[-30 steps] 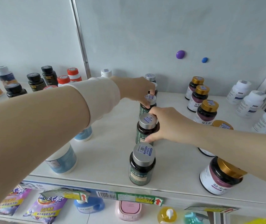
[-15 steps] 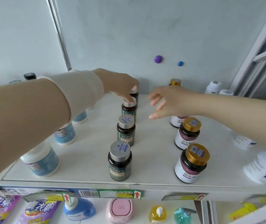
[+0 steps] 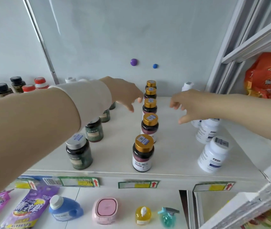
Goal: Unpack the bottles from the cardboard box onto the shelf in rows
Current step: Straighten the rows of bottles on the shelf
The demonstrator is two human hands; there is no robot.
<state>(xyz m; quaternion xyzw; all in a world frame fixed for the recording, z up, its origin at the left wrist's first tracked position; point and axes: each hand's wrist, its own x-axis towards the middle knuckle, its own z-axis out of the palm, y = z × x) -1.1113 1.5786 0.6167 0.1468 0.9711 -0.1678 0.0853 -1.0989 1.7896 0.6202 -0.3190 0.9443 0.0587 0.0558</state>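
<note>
Left hand (image 3: pixel 124 91): your grip is apart, empty.
Right hand (image 3: pixel 186 104): likewise.
Gold-capped bottles (image 3: pixel 150 124): you flank them, likely to straighten their row.

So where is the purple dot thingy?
The purple dot is stuck on the white back wall above the shelf, just left of a smaller blue dot and above the row of gold-capped bottles.

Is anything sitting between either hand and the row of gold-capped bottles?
Nothing visible. The left hand and right hand hang open on either side of the gold-capped bottles, with only bare shelf between.
</note>
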